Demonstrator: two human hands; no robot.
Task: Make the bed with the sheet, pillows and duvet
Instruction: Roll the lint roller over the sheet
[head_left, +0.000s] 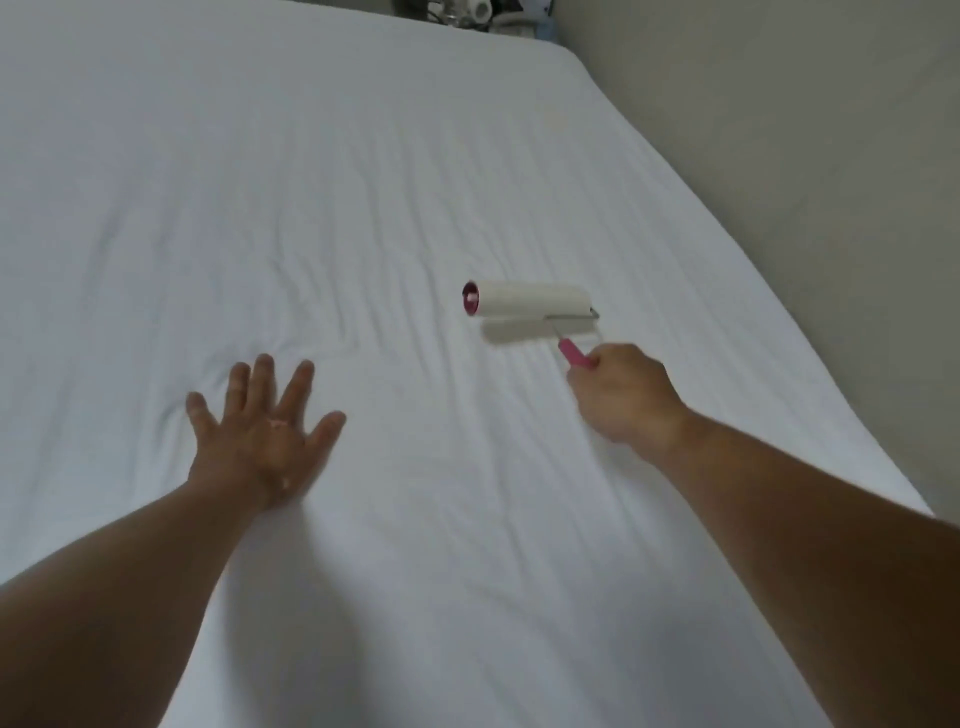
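Observation:
A white sheet (363, 182) covers the whole mattress, with shallow wrinkles across its middle. My left hand (262, 431) lies flat on the sheet with its fingers spread. My right hand (623, 395) grips the pink handle of a lint roller (530, 300). The roller's white drum sits just above or on the sheet, ahead of that hand. No pillows or duvet show in this view.
A beige wall (779, 130) runs along the bed's right side. Beyond the far end of the bed, some dark and white objects (467, 15) stand, too cut off to identify.

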